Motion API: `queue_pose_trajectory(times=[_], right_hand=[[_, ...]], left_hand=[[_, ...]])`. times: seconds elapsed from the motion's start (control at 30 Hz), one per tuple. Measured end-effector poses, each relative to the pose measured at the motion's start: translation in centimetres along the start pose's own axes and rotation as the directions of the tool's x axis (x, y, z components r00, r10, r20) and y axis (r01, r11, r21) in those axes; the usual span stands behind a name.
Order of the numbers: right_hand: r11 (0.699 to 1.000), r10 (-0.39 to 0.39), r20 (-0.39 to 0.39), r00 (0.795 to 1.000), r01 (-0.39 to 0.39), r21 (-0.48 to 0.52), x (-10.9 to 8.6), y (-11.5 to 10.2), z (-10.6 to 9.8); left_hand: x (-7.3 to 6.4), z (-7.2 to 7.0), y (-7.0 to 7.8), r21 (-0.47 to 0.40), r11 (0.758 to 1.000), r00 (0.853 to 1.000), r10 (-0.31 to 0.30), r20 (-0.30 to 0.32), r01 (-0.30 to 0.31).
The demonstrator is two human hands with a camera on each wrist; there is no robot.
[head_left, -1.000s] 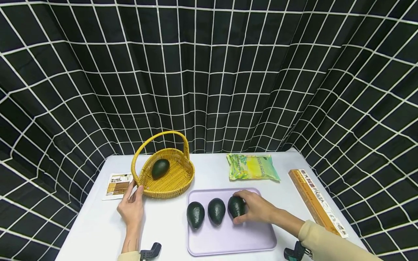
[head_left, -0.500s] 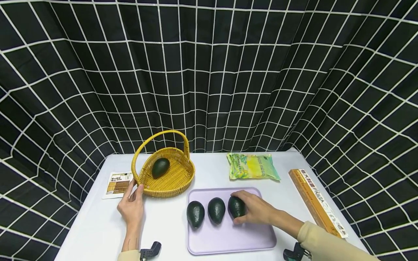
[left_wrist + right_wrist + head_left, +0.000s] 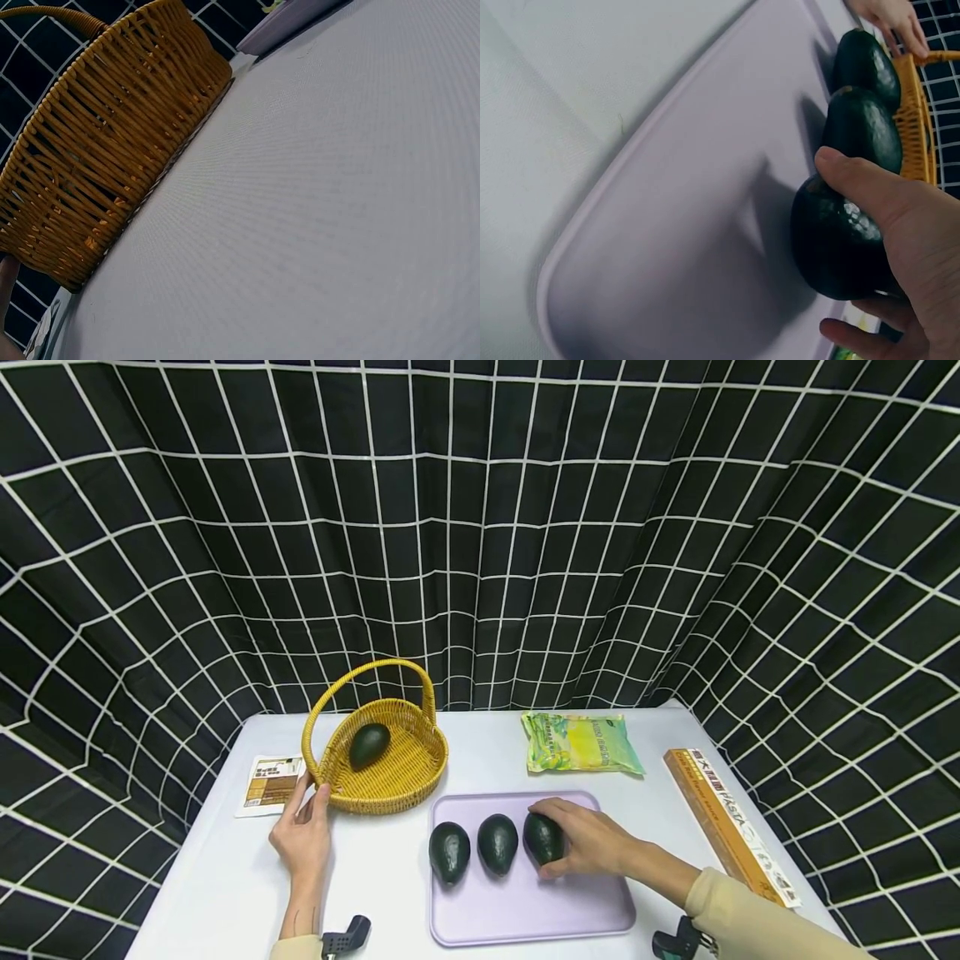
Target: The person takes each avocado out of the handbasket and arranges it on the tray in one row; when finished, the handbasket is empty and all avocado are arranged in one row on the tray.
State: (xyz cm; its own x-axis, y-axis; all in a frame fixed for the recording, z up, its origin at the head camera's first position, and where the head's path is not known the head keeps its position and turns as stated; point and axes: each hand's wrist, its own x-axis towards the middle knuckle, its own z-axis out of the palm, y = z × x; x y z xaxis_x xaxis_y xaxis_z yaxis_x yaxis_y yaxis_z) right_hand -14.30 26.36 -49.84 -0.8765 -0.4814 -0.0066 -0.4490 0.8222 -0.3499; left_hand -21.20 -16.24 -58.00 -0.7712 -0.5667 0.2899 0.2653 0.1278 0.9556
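Almost nothing has moved. The right hand (image 3: 592, 842) still curls around the dark green avocado (image 3: 542, 837) on the flat purple tray (image 3: 525, 910). The left hand (image 3: 303, 835) stays relaxed, fingers touching the yellow woven basket (image 3: 397, 777).

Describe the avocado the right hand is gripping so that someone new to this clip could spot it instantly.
Find the lilac tray at the table's near edge; three dark avocados lie in a row on it. The gripped avocado is the rightmost. It alone is wrapped by the right hand, unlike its two bare neighbours.
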Motion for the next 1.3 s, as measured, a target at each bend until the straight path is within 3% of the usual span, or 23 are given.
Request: queue_pose_trajectory(times=[0.53,1.3], right_hand=[[0.999,-0.005,0.011,1.000,0.005,-0.031,-0.08,-0.03,-0.28],[0.999,-0.036,0.008,0.999,0.036,-0.037,0.13,-0.10,-0.49]], left_hand=[[0.09,0.13,-0.12,-0.048,0.999,1.000,0.025,-0.015,-0.026],[0.05,0.10,-0.19,-0.047,0.998,0.999,0.042,-0.018,-0.043]])
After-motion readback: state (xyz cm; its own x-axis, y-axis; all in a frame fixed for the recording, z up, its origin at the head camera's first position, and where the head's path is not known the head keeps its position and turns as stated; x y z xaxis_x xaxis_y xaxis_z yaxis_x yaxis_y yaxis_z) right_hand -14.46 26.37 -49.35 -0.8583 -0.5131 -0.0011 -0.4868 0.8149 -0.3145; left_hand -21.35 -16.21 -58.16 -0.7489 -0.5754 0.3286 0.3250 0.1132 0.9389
